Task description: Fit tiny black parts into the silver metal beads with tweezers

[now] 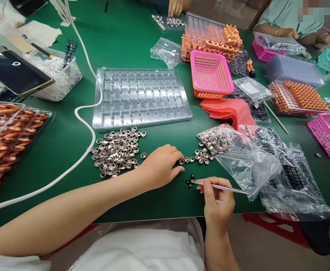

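Tweezers (224, 187) are clamped between the thumb and fingers of the right hand (219, 203), their tip at small black parts (191, 182) just left of those fingers. Thumb and forefinger of the left hand (163, 165) stand slightly apart at a metal ring (181, 162), though whether they grip it I cannot tell. Left of these fingers lies a large heap of rings (118, 152), beyond them a clear compartmented tray (142, 96), and to their right a small cluster of rings (203, 156) beside a clear plastic bag (240, 165).
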The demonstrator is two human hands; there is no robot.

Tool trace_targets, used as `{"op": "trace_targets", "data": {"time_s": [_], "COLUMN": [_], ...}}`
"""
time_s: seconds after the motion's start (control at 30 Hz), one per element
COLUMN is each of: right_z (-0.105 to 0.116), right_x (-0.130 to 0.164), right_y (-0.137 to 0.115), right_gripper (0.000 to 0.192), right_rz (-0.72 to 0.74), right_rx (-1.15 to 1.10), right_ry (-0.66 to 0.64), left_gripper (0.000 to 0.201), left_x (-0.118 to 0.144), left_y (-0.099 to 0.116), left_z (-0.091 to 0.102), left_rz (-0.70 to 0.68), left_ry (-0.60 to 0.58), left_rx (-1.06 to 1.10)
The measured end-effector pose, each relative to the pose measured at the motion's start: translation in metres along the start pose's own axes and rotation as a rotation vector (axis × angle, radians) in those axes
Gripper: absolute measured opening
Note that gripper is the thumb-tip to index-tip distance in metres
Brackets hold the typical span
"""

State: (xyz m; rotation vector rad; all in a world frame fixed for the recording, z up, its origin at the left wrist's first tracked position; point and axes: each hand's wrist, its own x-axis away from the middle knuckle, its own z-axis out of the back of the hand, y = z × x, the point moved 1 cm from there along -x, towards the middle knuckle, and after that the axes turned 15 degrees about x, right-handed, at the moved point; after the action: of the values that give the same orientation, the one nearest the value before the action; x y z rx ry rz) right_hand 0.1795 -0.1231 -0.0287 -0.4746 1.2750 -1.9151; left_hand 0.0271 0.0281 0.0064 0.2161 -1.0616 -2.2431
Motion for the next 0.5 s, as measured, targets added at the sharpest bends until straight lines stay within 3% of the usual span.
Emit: {"op": "trace_targets", "data": {"time_s": [0.23, 0.5], "right_z": [0.0, -0.001], "right_x": [0.001, 0.0], "right_y": [0.005, 0.002], "right_gripper": [0.011, 0.011], "right_rz": [-0.008, -0.014], "right_rx": [0.018, 0.01], "right_ry": [-0.013, -0.002], "left_gripper": [0.009, 0.028], "left_x": [0.0, 0.008], "left_y": [-0.006, -0.004], "left_z": [-0.007, 0.004], "left_rz": [-0.035, 0.009], "left_ry": [0.022, -0.066], "left_rx": [0.049, -0.028]}}
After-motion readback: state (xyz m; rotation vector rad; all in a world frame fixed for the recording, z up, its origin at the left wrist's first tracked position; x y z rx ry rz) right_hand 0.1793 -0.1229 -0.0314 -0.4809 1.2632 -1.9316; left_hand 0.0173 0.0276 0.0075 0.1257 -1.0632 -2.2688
